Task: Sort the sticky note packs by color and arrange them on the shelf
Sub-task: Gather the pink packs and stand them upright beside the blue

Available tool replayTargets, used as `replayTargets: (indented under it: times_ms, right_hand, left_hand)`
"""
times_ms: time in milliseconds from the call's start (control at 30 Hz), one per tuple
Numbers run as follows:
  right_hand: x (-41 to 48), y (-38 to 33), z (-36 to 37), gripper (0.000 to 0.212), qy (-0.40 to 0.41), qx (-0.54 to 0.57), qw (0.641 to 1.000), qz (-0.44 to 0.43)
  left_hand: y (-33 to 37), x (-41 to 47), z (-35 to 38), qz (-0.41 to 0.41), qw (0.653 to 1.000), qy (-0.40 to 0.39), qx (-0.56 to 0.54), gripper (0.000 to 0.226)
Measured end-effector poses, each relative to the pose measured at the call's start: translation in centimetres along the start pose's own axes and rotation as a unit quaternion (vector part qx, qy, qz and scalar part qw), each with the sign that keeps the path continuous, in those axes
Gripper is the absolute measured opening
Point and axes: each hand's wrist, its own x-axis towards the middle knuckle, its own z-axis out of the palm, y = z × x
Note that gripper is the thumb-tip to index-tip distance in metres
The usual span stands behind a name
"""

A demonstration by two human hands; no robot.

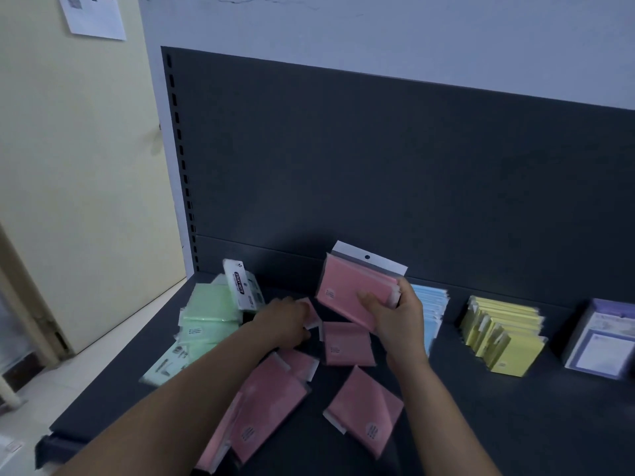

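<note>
**Gathering the loose pink packs (347, 343) of sticky notes on the shelf (515, 424).**
The green pile (206, 310), yellow row (505, 334), blue row (431, 307) and purple packs (601, 341) are already grouped. The right hand (395, 317) grips a pink stack (350, 293), raised just left of the blue row. Each added pack is best squared, hang-tabs aligned, before the stack stands between green and blue. The left hand (285, 321) curls over one loose pack with its fingertips hidden, so its hold cannot be told. The frame edge cuts off the purple packs.
</note>
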Motion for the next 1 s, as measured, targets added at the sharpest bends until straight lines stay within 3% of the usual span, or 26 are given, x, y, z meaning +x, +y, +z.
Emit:
replayTargets:
  times_ms: [67, 133, 200, 367, 500, 600, 667, 733, 833, 933, 1000]
  right_hand:
    - [0.2, 0.3, 0.0, 0.019, -0.001, -0.005, 1.0, 0.008]
    - [0.3, 0.5, 0.0, 0.021, -0.002, -0.006, 1.0, 0.016]
    - [0.2, 0.6, 0.0, 0.021, -0.006, 0.001, 1.0, 0.017]
    - [-0.2, 0.4, 0.2, 0.022, -0.025, 0.019, 0.999, 0.031]
    - [-0.8, 0.3, 0.2, 0.022, -0.041, 0.019, 0.998, 0.041]
    - [-1.2, 0.0, 0.0, 0.023, -0.054, 0.024, 0.997, 0.046]
    - [-1.4, -0.2, -0.1, 0.024, -0.057, 0.034, 0.997, 0.045]
    - [-1.6, -0.3, -0.4, 0.024, -0.053, 0.037, 0.997, 0.047]
    - [-1.7, -0.4, -0.9, 0.023, -0.035, 0.046, 0.997, 0.051]
    - [-1.8, -0.6, -1.5, 0.021, -0.013, 0.064, 0.996, 0.063]
    - [-1.9, -0.8, -1.7, 0.02, -0.015, 0.076, 0.995, 0.069]
  left_hand:
    - [0.3, -0.1, -0.4, 0.027, 0.998, 0.018, -0.06, 0.036]
    - [0.5, -1.0, -1.4, 0.032, 0.996, 0.016, -0.086, 0.047]
    - [0.7, -2.4, -2.6, 0.046, 0.998, 0.007, -0.053, 0.048]
    - [0.6, -6.0, -3.4, 0.019, 0.988, -0.117, 0.097, 0.059]
    - [0.8, -7.3, -2.6, -0.014, 0.984, -0.1, 0.15, 0.08]
    - [0.9, -7.3, -2.5, 0.0, 0.985, -0.1, 0.141, 0.077]
    - [0.5, -7.1, -2.4, 0.036, 0.992, -0.093, 0.079, 0.064]
    - [0.0, -6.9, -2.3, 0.061, 0.995, -0.062, -0.054, 0.051]
    - [-0.8, -6.8, -2.7, 0.055, 0.955, 0.001, -0.29, 0.04]
    - [-1.2, -6.9, -2.9, 0.025, 0.895, 0.033, -0.445, 0.048]
    - [-1.3, -7.0, -2.5, 0.012, 0.909, -0.008, -0.417, 0.064]
